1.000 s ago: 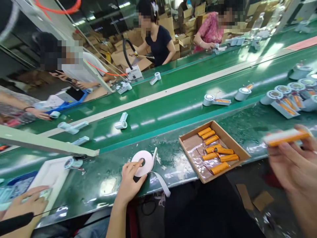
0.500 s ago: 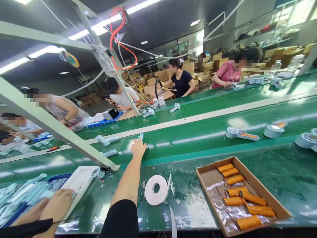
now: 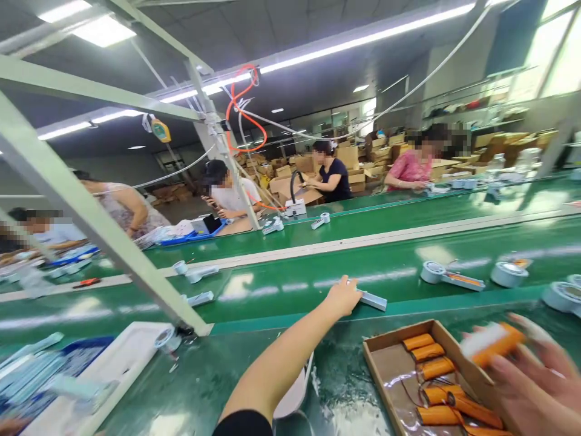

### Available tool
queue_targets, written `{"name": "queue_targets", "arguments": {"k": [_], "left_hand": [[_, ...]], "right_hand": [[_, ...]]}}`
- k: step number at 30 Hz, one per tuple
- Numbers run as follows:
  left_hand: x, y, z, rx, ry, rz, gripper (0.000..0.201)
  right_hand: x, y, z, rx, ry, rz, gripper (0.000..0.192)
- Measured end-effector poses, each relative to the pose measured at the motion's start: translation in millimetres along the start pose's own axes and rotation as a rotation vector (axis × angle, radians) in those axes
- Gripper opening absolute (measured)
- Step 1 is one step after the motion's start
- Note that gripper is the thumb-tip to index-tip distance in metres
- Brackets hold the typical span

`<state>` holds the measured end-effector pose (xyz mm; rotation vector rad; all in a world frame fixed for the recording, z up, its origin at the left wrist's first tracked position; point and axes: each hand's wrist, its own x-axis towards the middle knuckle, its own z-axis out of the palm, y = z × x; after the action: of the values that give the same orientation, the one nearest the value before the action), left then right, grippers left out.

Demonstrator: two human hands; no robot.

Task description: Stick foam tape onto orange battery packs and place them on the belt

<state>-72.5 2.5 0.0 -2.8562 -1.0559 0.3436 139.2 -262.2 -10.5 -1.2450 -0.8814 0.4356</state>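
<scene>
My left hand [image 3: 345, 297] reaches across to the green belt, its fingers closed over one end of a light-blue handheld fan body [image 3: 374, 301]. The handle sticks out to the right of the hand; the gripped end is hidden. At the right edge my right hand [image 3: 531, 369], blurred, holds an orange battery [image 3: 503, 345] with a white patch on its side. Below it lies a cardboard tray [image 3: 379, 378] with several orange batteries [image 3: 436, 367] and thin wires. My left forearm partly covers a roll of white tape [image 3: 290, 396] on the bench.
Fan bodies with round heads [image 3: 433, 272] lie along the belt [image 3: 272, 297]. A slanted metal post [image 3: 113, 233] stands on the left. Beside it are a white tray [image 3: 131, 345] and a blue bin of light-blue parts [image 3: 40, 369]. Several people work across the belt.
My left hand has moved right along the belt with the fan body. My right hand has come into view holding a battery. The neighbour's hands at lower left have mostly left view.
</scene>
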Motion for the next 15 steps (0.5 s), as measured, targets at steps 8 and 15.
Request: {"name": "queue_targets", "arguments": {"k": [8, 15], "left_hand": [[43, 1, -16.0, 0.101, -0.007, 0.017, 0.025], [35, -2, -12.6, 0.044, -0.009, 0.148, 0.021]], "right_hand": [[121, 17, 89, -0.087, -0.505, -0.118, 0.038], [155, 63, 121, -0.218, -0.659, -0.128, 0.036]]}}
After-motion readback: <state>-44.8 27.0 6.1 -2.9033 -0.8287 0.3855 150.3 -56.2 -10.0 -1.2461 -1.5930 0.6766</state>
